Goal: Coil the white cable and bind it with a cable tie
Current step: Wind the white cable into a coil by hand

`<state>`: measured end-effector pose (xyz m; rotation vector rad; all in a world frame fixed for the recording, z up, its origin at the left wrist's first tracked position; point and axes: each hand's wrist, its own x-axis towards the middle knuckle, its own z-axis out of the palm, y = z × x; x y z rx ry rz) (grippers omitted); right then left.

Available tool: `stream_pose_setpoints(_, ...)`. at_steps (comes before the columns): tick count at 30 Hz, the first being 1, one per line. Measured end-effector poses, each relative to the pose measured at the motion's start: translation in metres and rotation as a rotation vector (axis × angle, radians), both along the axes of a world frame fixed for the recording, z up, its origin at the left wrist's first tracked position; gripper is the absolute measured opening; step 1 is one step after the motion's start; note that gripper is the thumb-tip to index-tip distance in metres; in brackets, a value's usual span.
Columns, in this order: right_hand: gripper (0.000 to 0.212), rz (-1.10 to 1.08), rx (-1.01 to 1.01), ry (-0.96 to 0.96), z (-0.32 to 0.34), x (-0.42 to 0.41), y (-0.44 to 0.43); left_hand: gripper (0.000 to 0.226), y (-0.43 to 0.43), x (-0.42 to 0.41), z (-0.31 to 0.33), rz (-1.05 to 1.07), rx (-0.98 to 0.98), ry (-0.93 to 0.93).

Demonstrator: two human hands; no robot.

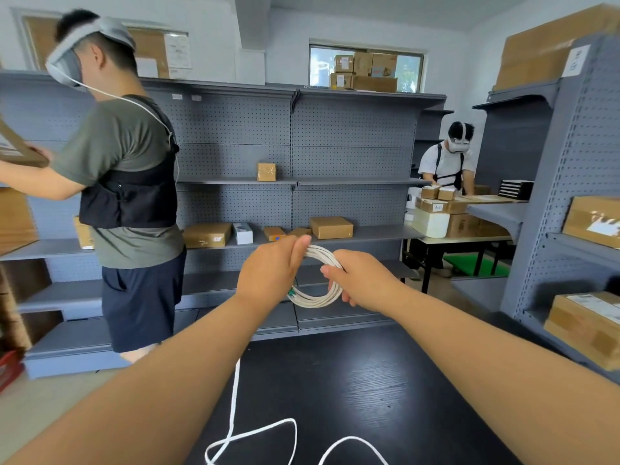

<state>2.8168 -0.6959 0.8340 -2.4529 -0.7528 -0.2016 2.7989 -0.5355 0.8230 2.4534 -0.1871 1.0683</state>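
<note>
Grey metal pegboard shelving (335,135) covers the back and the right side of the room, with brown cardboard boxes (331,227) on several shelves. Two other persons with headsets work there, one person at the left of the frame (127,162) and a second person at the upper right (449,162). At the bottom lies the black wooden table (369,380).

Above the far edge of the table, in the middle of the frame, both hands hold the white cable (315,298) in the air, wound into a small ring of several loops. The left hand (268,273) pinches the top of the ring. The right hand (362,283) has its fingers curled round the right side. A small green connector (291,292) shows at the left side of the ring. A loose part of the cable hangs down and lies on the table in open curves.

I judge that the coiling step is in hand and not finished. The next move calls for drawing up the loose part and laying it as new loops onto the ring, while one hand keeps the loops together. No cable tie is visible, so binding comes later.
</note>
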Motion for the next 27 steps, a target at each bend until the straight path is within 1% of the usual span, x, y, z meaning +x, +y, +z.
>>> stream_pose_setpoints(2,0.022,-0.023,0.074,0.018,-0.001,0.001,0.001,0.055,0.001,0.001,0.0,-0.037,-0.229,0.035)
stream_pose_setpoints(5,0.02,-0.079,0.171,0.088,-0.003,0.003,0.001,0.065,0.001,0.006,-0.003,-0.163,-0.584,0.143)
stream_pose_setpoints(8,0.021,-0.115,0.224,0.152,-0.005,0.004,0.0,0.07,0.0,0.009,-0.007,-0.37,-0.875,0.328)
stream_pose_setpoints(9,0.022,-0.12,0.249,0.169,-0.006,0.005,0.0,0.073,0.002,0.009,-0.009,-0.443,-0.93,0.366)
stream_pose_setpoints(11,0.023,-0.137,0.319,0.202,-0.006,0.006,-0.002,0.071,0.006,0.01,-0.015,-0.499,-0.909,0.4)
stream_pose_setpoints(14,0.024,-0.17,0.463,0.241,-0.007,0.009,-0.005,0.047,0.005,0.008,-0.023,-0.461,-0.806,0.438)
stream_pose_setpoints(17,0.024,-0.189,0.568,0.263,-0.01,0.009,-0.002,0.034,-0.007,0.007,-0.026,-0.395,-0.786,0.425)
stream_pose_setpoints(20,0.023,-0.181,0.692,0.314,-0.018,0.007,0.004,0.034,-0.017,0.007,-0.021,-0.406,-0.876,0.367)
stream_pose_setpoints(22,0.021,-0.165,0.744,0.328,-0.024,0.006,0.007,0.033,-0.021,0.006,-0.017,-0.416,-0.894,0.315)
stream_pose_setpoints(25,0.016,-0.119,0.785,0.337,-0.028,0.005,0.009,0.03,-0.023,0.008,-0.016,-0.424,-0.918,0.246)
stream_pose_setpoints(27,0.014,-0.106,0.785,0.344,-0.031,0.005,0.008,0.028,-0.023,0.01,-0.014,-0.435,-0.918,0.26)
